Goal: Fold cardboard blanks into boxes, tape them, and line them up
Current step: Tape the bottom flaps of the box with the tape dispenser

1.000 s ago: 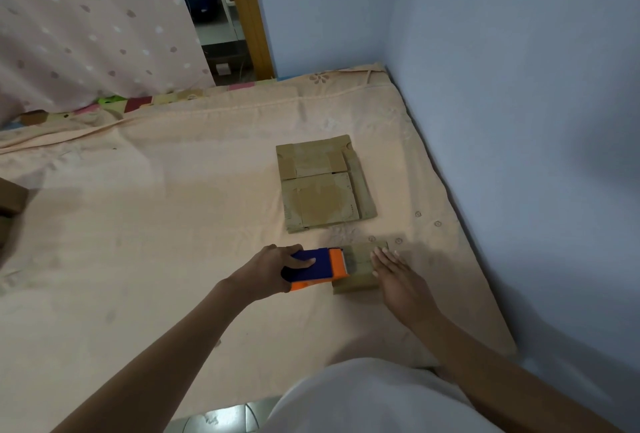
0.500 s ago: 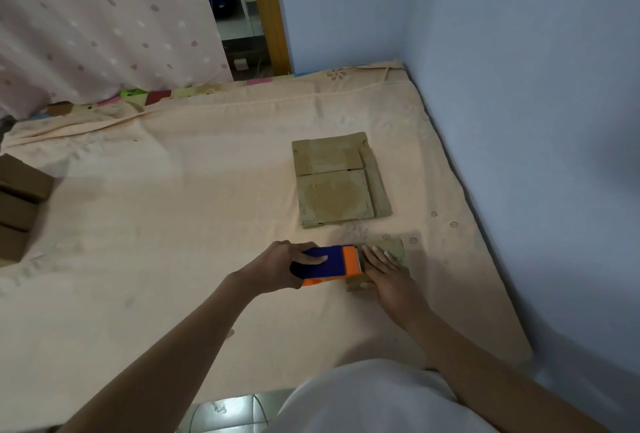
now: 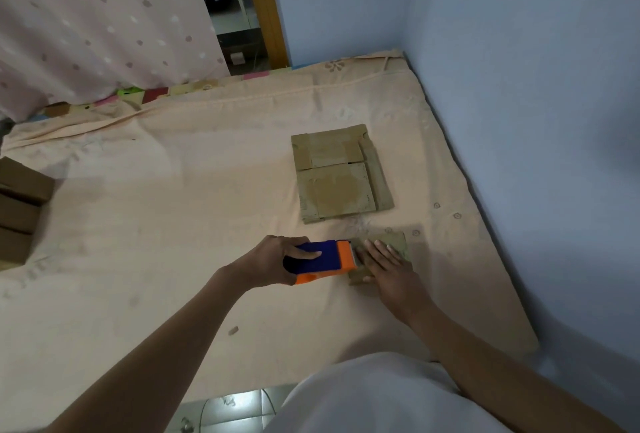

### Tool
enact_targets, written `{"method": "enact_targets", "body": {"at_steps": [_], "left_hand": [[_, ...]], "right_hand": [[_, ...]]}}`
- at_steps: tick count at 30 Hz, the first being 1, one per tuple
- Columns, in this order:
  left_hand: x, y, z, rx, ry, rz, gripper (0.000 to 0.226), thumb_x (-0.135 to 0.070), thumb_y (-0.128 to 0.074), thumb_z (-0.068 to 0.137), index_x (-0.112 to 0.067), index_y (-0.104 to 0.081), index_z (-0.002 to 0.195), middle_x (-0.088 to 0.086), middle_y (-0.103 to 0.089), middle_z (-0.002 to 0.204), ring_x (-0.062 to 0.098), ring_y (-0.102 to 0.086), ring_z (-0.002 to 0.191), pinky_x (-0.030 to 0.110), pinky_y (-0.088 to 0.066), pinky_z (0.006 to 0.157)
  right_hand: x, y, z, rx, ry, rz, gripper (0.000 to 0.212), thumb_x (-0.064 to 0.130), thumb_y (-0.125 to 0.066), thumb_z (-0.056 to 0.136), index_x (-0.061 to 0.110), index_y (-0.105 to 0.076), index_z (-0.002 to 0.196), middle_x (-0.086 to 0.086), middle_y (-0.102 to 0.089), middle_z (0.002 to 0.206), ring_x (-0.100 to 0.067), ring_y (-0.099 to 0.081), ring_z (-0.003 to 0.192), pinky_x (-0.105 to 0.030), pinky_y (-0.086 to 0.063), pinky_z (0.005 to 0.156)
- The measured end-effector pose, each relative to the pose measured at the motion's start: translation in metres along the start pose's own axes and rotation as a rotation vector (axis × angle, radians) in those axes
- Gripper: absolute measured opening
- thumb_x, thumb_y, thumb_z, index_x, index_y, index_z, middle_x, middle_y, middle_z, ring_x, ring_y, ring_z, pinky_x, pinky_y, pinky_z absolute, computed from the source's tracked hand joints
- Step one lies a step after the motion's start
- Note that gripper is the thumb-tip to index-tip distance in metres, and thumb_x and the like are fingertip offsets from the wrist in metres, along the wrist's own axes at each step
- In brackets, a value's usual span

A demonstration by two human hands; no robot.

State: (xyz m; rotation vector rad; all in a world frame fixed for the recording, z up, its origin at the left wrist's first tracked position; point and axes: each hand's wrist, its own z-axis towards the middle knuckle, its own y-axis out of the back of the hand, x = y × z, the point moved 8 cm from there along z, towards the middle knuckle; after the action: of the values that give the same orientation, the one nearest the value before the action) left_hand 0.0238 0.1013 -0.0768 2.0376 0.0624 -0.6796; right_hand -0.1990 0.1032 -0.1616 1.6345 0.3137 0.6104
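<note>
Left hand [image 3: 273,261] curled, gripping; right hand [image 3: 389,268] flat, fingers straight.

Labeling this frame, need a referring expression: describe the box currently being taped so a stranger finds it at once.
Start at the peach bedsheet by the blue wall. Nearer the person than the flat cardboard blanks sits a small folded box. Unlike the blanks, it lies under the flat right hand, with the left hand's blue-and-orange tape dispenser against it.

The right hand [image 3: 393,271] has slid from the box's [image 3: 398,245] right side onto its top.
</note>
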Motion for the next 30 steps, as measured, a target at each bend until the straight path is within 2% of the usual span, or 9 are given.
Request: {"method": "enact_targets", "body": {"at_steps": [5,10,15,19,22,25,26,28,30], "left_hand": [[0.014,0.014,-0.014,-0.009,0.032,0.059,0.062,-0.012,-0.076,0.082,-0.032,-0.057,0.138,-0.008,-0.054,0.142,0.004,-0.052,0.107,0.000,-0.036,0.080],[0.010,0.009,-0.016,0.023,0.047,0.138,0.064,-0.015,-0.075,0.083,-0.035,-0.054,0.140,-0.005,-0.050,0.146,0.012,-0.051,0.112,0.019,-0.042,0.091],[0.002,0.008,-0.011,0.015,0.066,0.174,0.061,-0.017,-0.073,0.084,-0.034,-0.054,0.140,0.000,-0.052,0.142,0.017,-0.050,0.117,0.022,-0.044,0.092],[-0.020,0.014,0.002,0.051,0.069,0.178,0.056,-0.012,-0.070,0.085,-0.024,-0.058,0.138,0.005,-0.056,0.135,0.021,-0.052,0.119,0.025,-0.047,0.092],[-0.028,0.021,0.018,0.114,0.092,0.222,0.052,-0.013,-0.068,0.083,-0.028,-0.063,0.132,-0.001,-0.064,0.119,0.017,-0.056,0.107,0.026,-0.049,0.086],[-0.013,0.019,0.025,0.203,0.216,0.298,0.038,-0.015,-0.066,0.075,-0.031,-0.076,0.108,-0.003,-0.071,0.098,0.021,-0.064,0.089,0.031,-0.056,0.076],[-0.006,0.015,0.024,0.221,0.257,0.318,0.036,-0.017,-0.064,0.072,-0.031,-0.078,0.102,-0.004,-0.072,0.093,0.021,-0.066,0.087,0.032,-0.057,0.074],[0.004,0.012,0.023,0.201,0.281,0.332,0.038,-0.019,-0.062,0.075,-0.035,-0.076,0.106,-0.004,-0.071,0.090,0.020,-0.063,0.088,0.031,-0.053,0.072],[0.009,0.013,0.026,0.102,0.294,0.370,0.033,-0.019,-0.061,0.084,-0.030,-0.071,0.114,0.003,-0.064,0.096,0.024,-0.056,0.093,0.030,-0.041,0.075]], "right_hand": [[0.001,0.002,-0.001,-0.035,0.008,-0.002,0.057,0.034,-0.030,0.100,0.011,-0.044,0.150,-0.009,-0.039,0.157,-0.027,-0.035,0.146,-0.036,-0.012,0.121],[0.001,0.000,-0.001,-0.042,0.001,0.012,0.057,0.035,-0.029,0.100,0.012,-0.043,0.151,-0.008,-0.039,0.157,-0.026,-0.034,0.147,-0.035,-0.010,0.121],[0.001,0.004,0.000,-0.048,-0.006,0.044,0.056,0.034,-0.032,0.099,0.013,-0.045,0.149,-0.008,-0.041,0.156,-0.026,-0.037,0.145,-0.034,-0.011,0.120],[0.001,0.001,0.001,-0.026,0.012,0.032,0.056,0.036,-0.033,0.099,0.012,-0.048,0.148,-0.009,-0.044,0.154,-0.027,-0.041,0.143,-0.038,-0.018,0.119],[0.002,0.002,0.001,-0.039,0.016,0.030,0.055,0.035,-0.039,0.096,0.011,-0.053,0.144,-0.010,-0.049,0.150,-0.029,-0.047,0.139,-0.040,-0.026,0.116],[0.006,0.006,0.002,-0.079,0.022,0.066,0.055,0.025,-0.062,0.090,0.009,-0.056,0.141,-0.011,-0.052,0.147,-0.031,-0.051,0.135,-0.040,-0.026,0.115],[0.007,0.007,0.002,-0.083,0.024,0.068,0.056,0.023,-0.065,0.088,0.009,-0.055,0.141,-0.011,-0.052,0.147,-0.031,-0.051,0.135,-0.040,-0.026,0.115],[0.007,0.009,0.002,-0.083,0.028,0.055,0.052,0.027,-0.051,0.093,0.010,-0.056,0.141,-0.011,-0.053,0.147,-0.030,-0.052,0.135,-0.040,-0.025,0.115],[0.006,0.009,0.001,-0.036,0.019,0.051,0.053,0.034,-0.036,0.099,0.010,-0.055,0.142,-0.010,-0.052,0.148,-0.030,-0.049,0.137,-0.039,-0.021,0.117]]}}
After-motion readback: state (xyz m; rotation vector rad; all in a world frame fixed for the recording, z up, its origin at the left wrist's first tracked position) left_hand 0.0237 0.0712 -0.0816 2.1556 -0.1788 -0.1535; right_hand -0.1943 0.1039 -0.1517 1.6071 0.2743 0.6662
